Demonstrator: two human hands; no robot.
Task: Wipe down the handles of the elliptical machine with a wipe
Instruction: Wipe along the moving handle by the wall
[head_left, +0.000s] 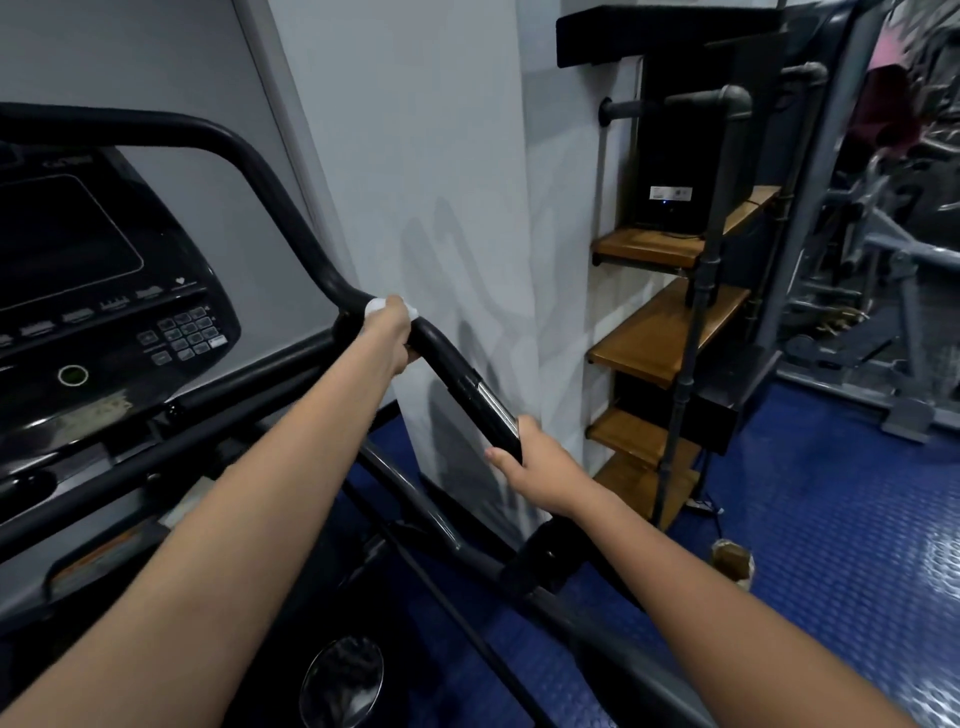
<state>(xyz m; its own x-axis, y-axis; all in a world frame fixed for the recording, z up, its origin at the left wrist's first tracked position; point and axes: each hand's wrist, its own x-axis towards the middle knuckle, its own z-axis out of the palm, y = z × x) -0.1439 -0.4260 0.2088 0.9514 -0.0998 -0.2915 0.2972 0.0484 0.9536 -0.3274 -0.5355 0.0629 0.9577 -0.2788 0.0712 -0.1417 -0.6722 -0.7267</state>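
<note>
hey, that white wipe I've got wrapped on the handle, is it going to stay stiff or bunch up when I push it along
The wipe looks soft and thin, crumpled under the left hand, so it will probably bunch. It drapes around the handle, suggesting it is floppy and light. The glossy handle may let it slide easily.

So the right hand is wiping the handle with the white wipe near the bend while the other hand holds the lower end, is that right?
Not quite. In the head view it is the left hand that wraps the white wipe round the handle near the bend. The right hand is the one holding the lower end, just below the silver strip.
</note>
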